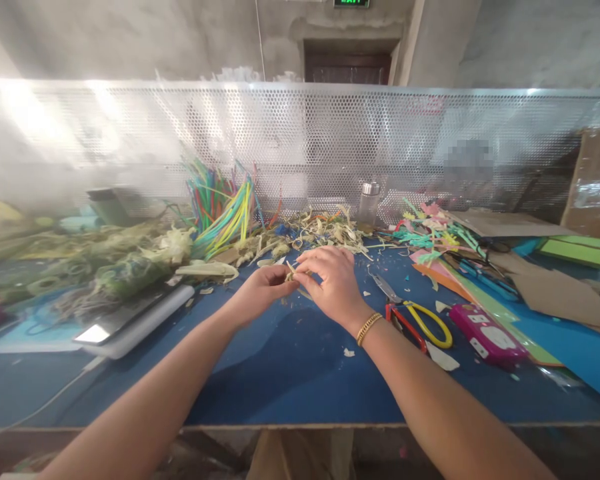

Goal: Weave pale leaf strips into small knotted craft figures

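My left hand (266, 291) and my right hand (333, 283) meet above the middle of the blue table. Between their fingertips is a small pale-yellow strip (291, 272), thin and dry-looking like a piece of husk; its exact kind is too small to make out. Both hands are closed in a pinch on it, and the fingers hide part of it. A gold bracelet (369, 329) circles my right wrist. Right of that wrist lie scissors (405, 313) with one red and one yellow handle. Behind my hands spreads a pile of similar pale strips (330, 230).
A phone (130, 320) rests on a white block at left, with a cable. Colourful stems (225, 207) stand behind. A bottle (369, 201) stands by the perforated metal screen (330, 133). At right are a magenta case (486, 335), coloured sheets and cardboard (565, 287).
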Demonstrator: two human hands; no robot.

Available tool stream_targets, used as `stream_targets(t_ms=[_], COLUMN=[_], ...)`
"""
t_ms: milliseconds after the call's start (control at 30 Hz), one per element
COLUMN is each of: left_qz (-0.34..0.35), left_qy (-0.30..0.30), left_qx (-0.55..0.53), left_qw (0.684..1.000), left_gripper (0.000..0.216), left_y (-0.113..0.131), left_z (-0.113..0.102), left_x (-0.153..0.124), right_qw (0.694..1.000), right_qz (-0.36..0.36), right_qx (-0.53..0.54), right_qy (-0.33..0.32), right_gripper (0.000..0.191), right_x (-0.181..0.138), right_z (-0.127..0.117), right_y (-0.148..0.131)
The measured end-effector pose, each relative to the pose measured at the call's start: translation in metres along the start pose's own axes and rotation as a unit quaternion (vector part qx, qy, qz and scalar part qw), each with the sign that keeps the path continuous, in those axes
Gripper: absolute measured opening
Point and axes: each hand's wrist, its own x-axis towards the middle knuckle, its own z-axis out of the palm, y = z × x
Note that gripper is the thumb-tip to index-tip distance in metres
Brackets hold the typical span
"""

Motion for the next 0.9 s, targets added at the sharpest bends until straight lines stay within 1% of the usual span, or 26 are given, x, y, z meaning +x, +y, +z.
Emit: stream_targets(t_ms=[67, 133, 233, 300, 533, 667, 767, 867, 900], left_qz=[0.011, 0.019, 0.024, 0.022, 0.009, 0.011, 0.006, 0.011, 0.013], left_qy=[-0.003, 0.01, 0.021, 0.02, 0.033, 0.059, 0.066, 0.058, 0.056], left_qx=[-0.005, -0.035, -0.09, -0.1, -0.099, -0.098, -0.102, -0.098, -0.095], left_qw=[1.0, 0.999, 0.995, 0.995, 0.995, 0.993, 0.993, 0.993, 0.994], left_gripper=[0.027, 0.026, 0.024, 0.021, 0.02, 0.016, 0.012, 0.012, 0.014], left_y=[0.001, 0.002, 0.001, 0.0, 0.0, 0.002, 0.002, 0.0, 0.0], left_z=[0.002, 0.004, 0.004, 0.004, 0.005, 0.007, 0.009, 0.009, 0.009], left_x=[0.0, 0.0, 0.0, 0.001, 0.001, 0.0, 0.0, 0.0, 0.0], right_qw=[1.0, 0.999, 0.998, 0.997, 0.997, 0.997, 0.996, 0.994, 0.994], right_qz=[0.018, 0.041, 0.065, 0.072, 0.06, 0.052, 0.06, 0.071, 0.072], right_qx=[0.004, 0.011, 0.025, 0.038, 0.043, 0.05, 0.066, 0.077, 0.075], right_qy=[-0.009, -0.015, -0.002, 0.005, 0.008, 0.006, 0.02, 0.036, 0.037], right_gripper=[0.011, 0.01, 0.009, 0.007, 0.005, 0.011, 0.005, 0.016, 0.016], right_x=[0.0, -0.001, -0.002, -0.002, -0.003, -0.003, -0.004, -0.005, -0.005], right_z=[0.001, 0.002, 0.005, 0.006, 0.007, 0.009, 0.012, 0.013, 0.013], right_y=[0.0, 0.0, 0.002, 0.002, 0.001, -0.001, -0.002, -0.001, -0.001])
